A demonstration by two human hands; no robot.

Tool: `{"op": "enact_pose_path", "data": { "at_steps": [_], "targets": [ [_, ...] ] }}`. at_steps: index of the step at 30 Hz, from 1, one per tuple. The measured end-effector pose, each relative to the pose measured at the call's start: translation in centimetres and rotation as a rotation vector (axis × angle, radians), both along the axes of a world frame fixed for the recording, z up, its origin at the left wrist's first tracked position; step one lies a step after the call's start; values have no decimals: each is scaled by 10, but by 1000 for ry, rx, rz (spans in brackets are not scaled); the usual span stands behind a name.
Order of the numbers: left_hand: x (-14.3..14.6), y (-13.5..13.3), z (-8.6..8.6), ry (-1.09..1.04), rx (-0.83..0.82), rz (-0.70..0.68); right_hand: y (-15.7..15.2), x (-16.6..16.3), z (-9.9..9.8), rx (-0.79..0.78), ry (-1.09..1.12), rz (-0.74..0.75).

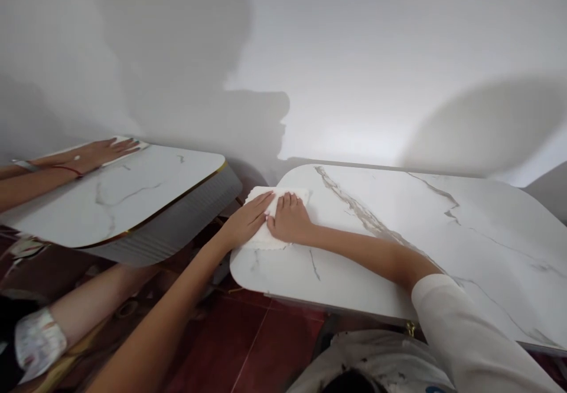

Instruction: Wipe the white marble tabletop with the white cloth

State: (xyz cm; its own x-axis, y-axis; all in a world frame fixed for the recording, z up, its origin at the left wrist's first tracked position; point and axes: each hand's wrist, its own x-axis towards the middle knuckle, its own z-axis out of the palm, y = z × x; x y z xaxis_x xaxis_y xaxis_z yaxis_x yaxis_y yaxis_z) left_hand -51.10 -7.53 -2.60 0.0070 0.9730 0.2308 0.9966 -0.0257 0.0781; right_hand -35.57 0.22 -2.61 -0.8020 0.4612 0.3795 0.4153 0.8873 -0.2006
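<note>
A white cloth (266,240) lies flat on the left end of a white marble-patterned tabletop (354,281). My left hand (245,221) rests on the cloth with its fingers stretched out toward the far edge. Close beside it, my right hand (291,218) presses palm-down on the same cloth, its fingers forward and its thumb pointing toward the left hand. The two hands nearly meet at the thumbs. Most of the cloth's middle is hidden beneath them.
At the left, another person's hands (100,152) lie on a white cloth on a second marble-patterned table (146,198) with a gold edge and ribbed side. A white wall (354,85) stands behind both tables. Red tiled floor (257,346) shows between them.
</note>
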Motion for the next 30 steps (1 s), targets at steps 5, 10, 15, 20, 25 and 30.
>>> {"op": "enact_pose_path", "data": {
  "at_steps": [5, 10, 15, 20, 25, 30],
  "targets": [
    [32, -48, 4, -2, -9, 59, -43, 27, 8, -41, -74, 55],
    [71, -79, 2, -16, -14, 100, -63, 64, 9, -70, -68, 136],
    [113, -71, 0, -1, -42, 120, -52, 108, 2, -90, -34, 191],
    [124, -12, 2, -56, -41, 124, 0, 115, 9, -45, -132, 110],
    [99, 72, -1, -81, -17, 103, 70, 78, 17, -119, -181, -30],
    [65, 140, -3, -69, -2, 132, 128, 39, 4, -83, -11, -122]
  ]
}}
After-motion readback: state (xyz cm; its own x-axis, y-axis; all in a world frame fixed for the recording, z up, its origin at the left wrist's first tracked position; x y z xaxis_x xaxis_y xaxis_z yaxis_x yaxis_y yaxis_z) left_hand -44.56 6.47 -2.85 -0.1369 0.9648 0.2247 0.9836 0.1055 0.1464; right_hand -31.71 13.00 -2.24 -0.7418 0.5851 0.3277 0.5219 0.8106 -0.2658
